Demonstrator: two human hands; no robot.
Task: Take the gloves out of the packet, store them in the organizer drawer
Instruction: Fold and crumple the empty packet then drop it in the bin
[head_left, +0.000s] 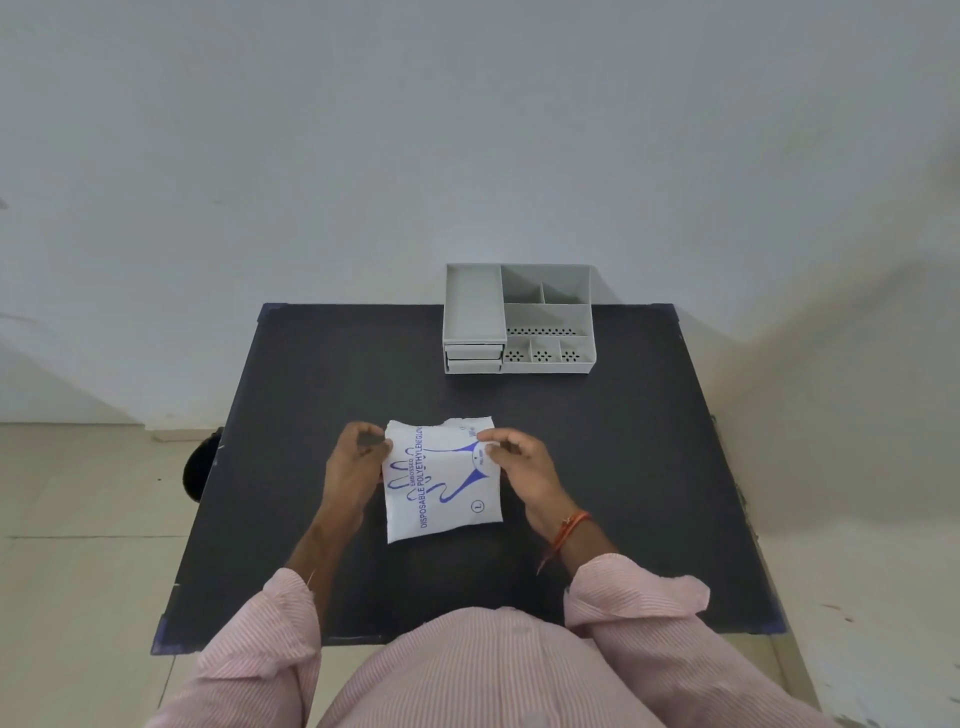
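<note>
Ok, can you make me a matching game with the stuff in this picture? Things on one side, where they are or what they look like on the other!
Things:
1. glove packet
2. organizer
3. right hand
4. table

Clues:
A. grey, at the far edge by the wall
B. dark and flat, under everything
C. white with blue writing, held at both sides
D. has an orange thread band on its wrist

Pairs: 1-C, 2-A, 3-D, 4-B
</note>
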